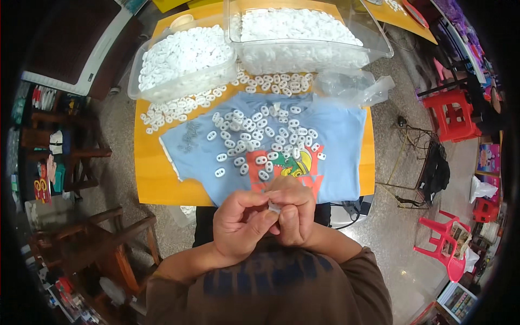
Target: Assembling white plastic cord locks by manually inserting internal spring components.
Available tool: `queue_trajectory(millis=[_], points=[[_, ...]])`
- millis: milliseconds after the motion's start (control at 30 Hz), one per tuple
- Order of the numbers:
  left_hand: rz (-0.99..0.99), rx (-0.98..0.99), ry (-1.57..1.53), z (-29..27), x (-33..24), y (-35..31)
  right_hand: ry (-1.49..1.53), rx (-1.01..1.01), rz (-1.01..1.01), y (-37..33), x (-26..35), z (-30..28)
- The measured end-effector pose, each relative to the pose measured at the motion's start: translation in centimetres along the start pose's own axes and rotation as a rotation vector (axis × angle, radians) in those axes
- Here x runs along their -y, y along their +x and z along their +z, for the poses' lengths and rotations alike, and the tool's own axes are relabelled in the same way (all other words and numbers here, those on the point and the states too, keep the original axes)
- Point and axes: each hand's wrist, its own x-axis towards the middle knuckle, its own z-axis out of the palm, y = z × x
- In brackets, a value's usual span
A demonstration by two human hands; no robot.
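Well beyond both hands stands the orange table (157, 179), and at its far edge sit two clear plastic tubs: the larger tub (374, 46) ahead and to the right, the smaller tub (135, 81) ahead and to the left, both heaped with small white oval pieces. Nearer, just in front of the hands, a light blue cloth (341, 146) with a printed cartoon lies spread flat, and a loose scatter of the same white pieces (254, 135) rests on it, within easy reach. A crumpled clear bag (352, 86) lies further off, ahead and to the right.

Close to the body, the left hand (241, 225) and the right hand (292, 214) are pressed together, fingertips meeting. Between them shows one small white piece (274, 207), pinched by thumbs and forefingers; most of it is hidden, so its exact shape there cannot be told.

Judging by its neighbours on the cloth, such a piece looks very light, stiff and smooth, probably moulded plastic, with two holes. It seems likely to slip or flick away, so a fingertip pinch across its narrow sides, near the middle, looks the surest hold.
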Motion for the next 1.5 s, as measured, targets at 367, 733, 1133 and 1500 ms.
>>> queue_trajectory(millis=[367,733,1133,1500], points=[[0.12,0.091,0.149,-0.4,-0.6,0.2,-0.023,0.129,-0.043,0.7,1.0,-0.9],[0.223,0.103,0.225,-0.3,0.2,0.2,0.042,0.109,-0.021,-0.2,0.7,-0.8],[0.207,0.045,0.212,-0.9,0.6,0.0,0.007,0.148,0.034,-0.2,-0.4,-0.8],[0.118,-0.004,0.026,-3.0,-1.3,-2.1,-0.138,0.305,-0.075,0.3,-0.1,1.5]])
